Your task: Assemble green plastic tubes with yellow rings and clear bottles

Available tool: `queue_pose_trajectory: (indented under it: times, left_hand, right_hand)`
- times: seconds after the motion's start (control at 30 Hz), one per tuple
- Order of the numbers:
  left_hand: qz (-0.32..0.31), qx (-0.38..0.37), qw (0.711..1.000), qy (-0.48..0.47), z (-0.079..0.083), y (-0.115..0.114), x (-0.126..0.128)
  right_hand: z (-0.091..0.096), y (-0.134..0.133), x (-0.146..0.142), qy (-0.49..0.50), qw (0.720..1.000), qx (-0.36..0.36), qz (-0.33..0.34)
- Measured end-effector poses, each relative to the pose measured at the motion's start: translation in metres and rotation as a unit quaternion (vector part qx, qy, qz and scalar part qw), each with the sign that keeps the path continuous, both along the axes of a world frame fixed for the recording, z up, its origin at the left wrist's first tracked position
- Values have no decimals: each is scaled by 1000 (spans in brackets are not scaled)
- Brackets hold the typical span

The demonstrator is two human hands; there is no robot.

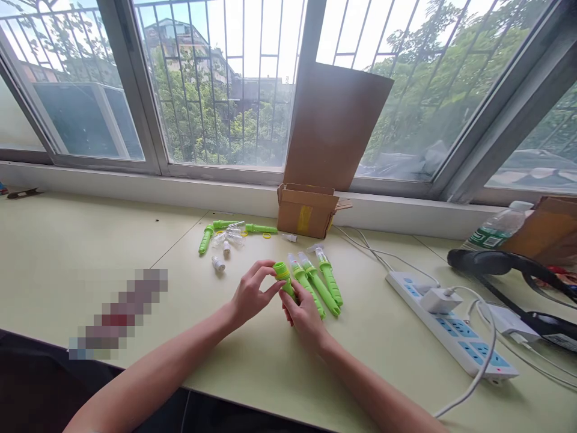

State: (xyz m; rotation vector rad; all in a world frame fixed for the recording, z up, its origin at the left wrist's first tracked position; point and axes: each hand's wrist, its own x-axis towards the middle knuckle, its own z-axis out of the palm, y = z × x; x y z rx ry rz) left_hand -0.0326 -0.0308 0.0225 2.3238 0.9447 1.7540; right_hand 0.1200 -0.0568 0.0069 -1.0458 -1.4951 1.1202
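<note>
In the middle of the table I hold a green plastic handle (282, 270) with a wide, hollow-looking threaded top and a yellow band around its neck. My left hand (255, 290) pinches it near the collar with thumb and fingertips. Lower down, my right hand (304, 311) is wrapped round its body. Just right of it lie three similar handles with clear tips, among them a middle green handle (322, 288) and a right-hand green handle (331, 279). Beyond my hands are more green handles (206, 240), white bulb-like pieces (219, 263), clear plastic parts (233, 236) and a yellow ring (267, 236).
A small cardboard box (304, 213) with its flap raised stands against the window sill. To the right are a white power strip (433, 319) with cables, black headphones (496, 264) and a plastic bottle (500, 228). A blurred-out patch (121, 313) lies at left.
</note>
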Motion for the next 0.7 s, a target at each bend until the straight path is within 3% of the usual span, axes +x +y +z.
queue_pose_trajectory:
  times: [0.27,0.5,0.7]
  left_hand:
    - [-14,9,1000,1,1,0,0]
    - [-21,5,1000,-2,0,0,1]
    - [-17,-1,1000,-12,0,1,0]
  right_hand:
    - [1,1,2,62,995,-37,62]
    - [4,-2,4,145,973,-123,129]
    - [3,-1,3,132,976,-118,128]
